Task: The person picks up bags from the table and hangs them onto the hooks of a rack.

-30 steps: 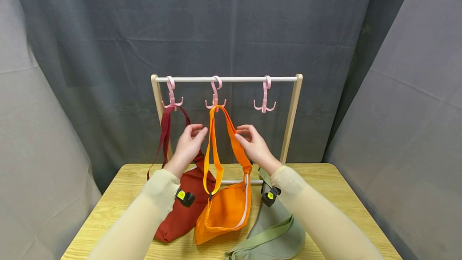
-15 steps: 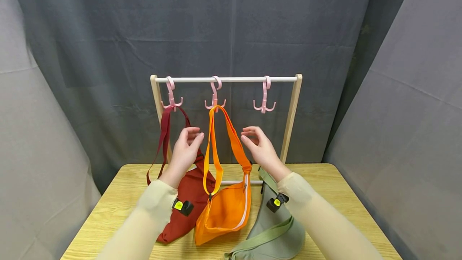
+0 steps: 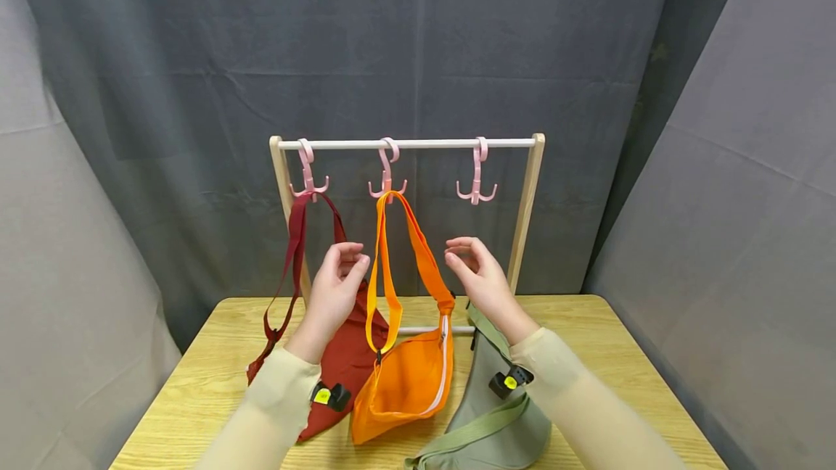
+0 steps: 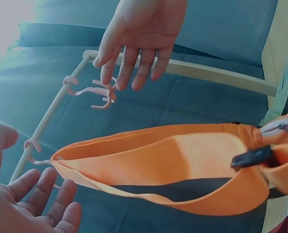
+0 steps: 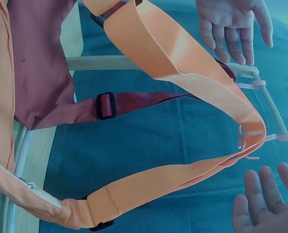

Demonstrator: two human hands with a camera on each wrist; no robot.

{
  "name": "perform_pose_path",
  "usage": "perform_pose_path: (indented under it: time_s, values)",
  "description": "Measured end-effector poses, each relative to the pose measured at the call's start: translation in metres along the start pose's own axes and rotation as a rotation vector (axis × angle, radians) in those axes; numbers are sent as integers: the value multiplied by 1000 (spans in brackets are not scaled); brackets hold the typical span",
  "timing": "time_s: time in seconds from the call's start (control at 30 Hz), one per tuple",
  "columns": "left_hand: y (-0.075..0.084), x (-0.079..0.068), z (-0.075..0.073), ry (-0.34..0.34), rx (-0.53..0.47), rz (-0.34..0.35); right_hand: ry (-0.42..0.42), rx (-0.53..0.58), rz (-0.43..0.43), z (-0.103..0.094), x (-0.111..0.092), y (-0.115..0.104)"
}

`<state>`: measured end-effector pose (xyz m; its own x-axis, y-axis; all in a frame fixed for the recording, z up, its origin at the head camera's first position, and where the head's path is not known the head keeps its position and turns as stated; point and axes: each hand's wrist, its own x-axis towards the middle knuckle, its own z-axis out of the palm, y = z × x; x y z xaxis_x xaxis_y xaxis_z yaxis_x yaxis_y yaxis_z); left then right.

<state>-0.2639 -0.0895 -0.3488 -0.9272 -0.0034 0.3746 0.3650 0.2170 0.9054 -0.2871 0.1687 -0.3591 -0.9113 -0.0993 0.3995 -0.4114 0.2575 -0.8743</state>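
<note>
An orange waist bag [image 3: 405,383] hangs by its strap [image 3: 424,260] from the middle pink hook [image 3: 387,172], its pouch low at the tabletop. My left hand [image 3: 334,289] is just left of that strap, fingers loosely bent and holding nothing. To the strap's right, my right hand [image 3: 482,278] hovers apart from it, also holding nothing. Both wrist views show spread, relaxed fingers beside the orange strap. A dark red waist bag [image 3: 349,354] hangs from the left pink hook [image 3: 309,172], partly hidden behind my left arm.
A grey-green waist bag [image 3: 483,419] lies on the wooden table [image 3: 607,376], partly under my right forearm. The right pink hook [image 3: 477,172] bears nothing. The rack's white bar [image 3: 431,143] spans wooden posts, with grey cloth [image 3: 418,42] behind.
My right hand has let go of the orange strap and drawn away right and down. My left hand has dropped slightly. The orange bag stays hanging.
</note>
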Motion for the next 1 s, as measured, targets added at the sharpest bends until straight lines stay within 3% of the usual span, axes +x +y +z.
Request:
perform_pose_path:
  time_s: [0.57, 1.0]
  values:
    - [-1, -35, 6, 14, -92, 71, 16, 2, -78, -6, -31, 8]
    - [-7, -61, 13, -15, -142, 55, 44, 16, -120, -8, -56, 21]
